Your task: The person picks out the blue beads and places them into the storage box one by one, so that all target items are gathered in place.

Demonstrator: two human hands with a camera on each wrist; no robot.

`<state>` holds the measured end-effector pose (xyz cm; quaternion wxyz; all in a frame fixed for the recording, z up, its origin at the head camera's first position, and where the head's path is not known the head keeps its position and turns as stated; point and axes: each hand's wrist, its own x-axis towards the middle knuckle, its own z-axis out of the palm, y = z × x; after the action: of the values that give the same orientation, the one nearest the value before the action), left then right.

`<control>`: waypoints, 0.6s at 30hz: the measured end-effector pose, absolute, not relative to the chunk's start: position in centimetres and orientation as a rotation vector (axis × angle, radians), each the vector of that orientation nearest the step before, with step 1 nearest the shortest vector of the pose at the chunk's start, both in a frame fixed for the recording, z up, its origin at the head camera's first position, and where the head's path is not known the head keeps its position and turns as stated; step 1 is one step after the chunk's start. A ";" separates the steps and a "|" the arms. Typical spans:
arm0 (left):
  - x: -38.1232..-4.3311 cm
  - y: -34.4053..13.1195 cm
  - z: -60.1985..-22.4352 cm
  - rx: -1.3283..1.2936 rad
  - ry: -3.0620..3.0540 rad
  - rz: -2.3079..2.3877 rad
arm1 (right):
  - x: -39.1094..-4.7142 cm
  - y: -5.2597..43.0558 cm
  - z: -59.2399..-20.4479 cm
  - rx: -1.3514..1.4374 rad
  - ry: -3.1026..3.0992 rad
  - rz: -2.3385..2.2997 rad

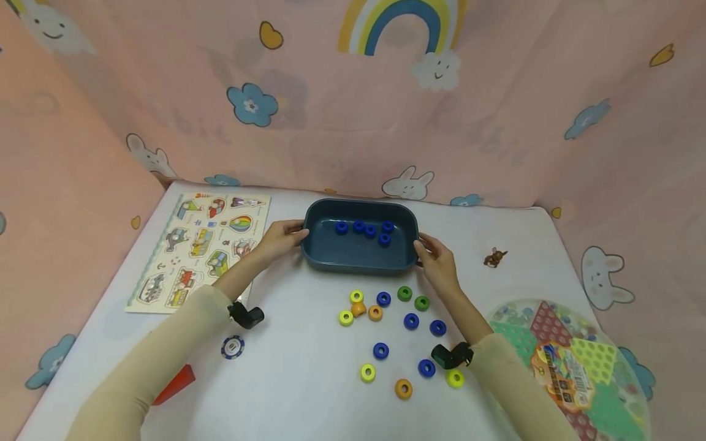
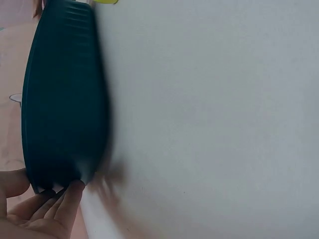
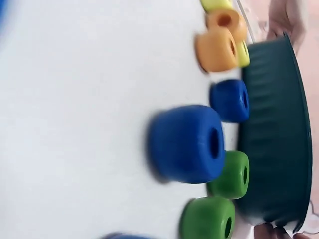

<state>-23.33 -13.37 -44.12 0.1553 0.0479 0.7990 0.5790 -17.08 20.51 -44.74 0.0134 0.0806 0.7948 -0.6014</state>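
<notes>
A dark teal rectangular tray (image 1: 361, 267) is at the far side of the table, with several blue beads (image 1: 371, 231) lying inside it. My left hand (image 1: 281, 240) grips its left end, thumb at the rim and fingers against the outer wall, as the left wrist view shows. At the opposite end my right hand (image 1: 438, 263) holds the rim with its thumb on top. On the near side of the tray lie loose beads with holes: blue ones (image 1: 410, 321), green ones (image 1: 405, 293), orange ones (image 1: 404, 389) and yellow ones (image 1: 368, 372).
A picture puzzle board (image 1: 190, 245) lies at the left, beyond a poker chip (image 1: 233, 347) and a red block (image 1: 175, 384) near the left sleeve. To the right are a small brown mouse figure (image 1: 494, 257) and a round patterned game board (image 1: 573, 361). Pink printed cloth surrounds the white table.
</notes>
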 end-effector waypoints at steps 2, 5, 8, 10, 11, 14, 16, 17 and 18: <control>-23.3 -13.2 -44.2 0.125 2.278 1.679 | -16.0 20.9 -44.5 0.234 2.522 -1.865; -23.1 -13.2 -44.1 0.118 2.267 1.692 | -14.1 21.1 -44.3 0.191 2.566 -1.838; -22.9 -13.4 -43.9 0.101 2.261 1.700 | -12.3 20.8 -44.5 0.027 2.600 -1.711; -22.8 -13.6 -43.8 0.093 2.268 1.699 | -11.5 20.3 -45.0 -0.140 2.619 -1.584; -22.8 -13.6 -43.8 0.094 2.270 1.701 | -11.2 20.0 -45.3 -0.227 2.625 -1.524; -22.8 -13.7 -43.7 0.112 2.273 1.703 | -10.5 18.9 -46.0 -0.427 2.663 -1.368; -22.9 -13.6 -43.8 0.125 2.263 1.706 | -10.3 18.3 -46.4 -0.488 2.706 -1.285; -22.9 -13.6 -43.9 0.132 2.259 1.708 | -10.2 18.0 -46.6 -0.504 2.734 -1.235; -22.9 -13.5 -44.0 0.136 2.257 1.708 | -10.1 17.7 -46.7 -0.515 2.762 -1.184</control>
<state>-22.87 -13.54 -43.99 0.1532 0.0475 0.7871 0.5956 -10.14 17.70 -46.69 0.0464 -0.1687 0.9049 -0.3880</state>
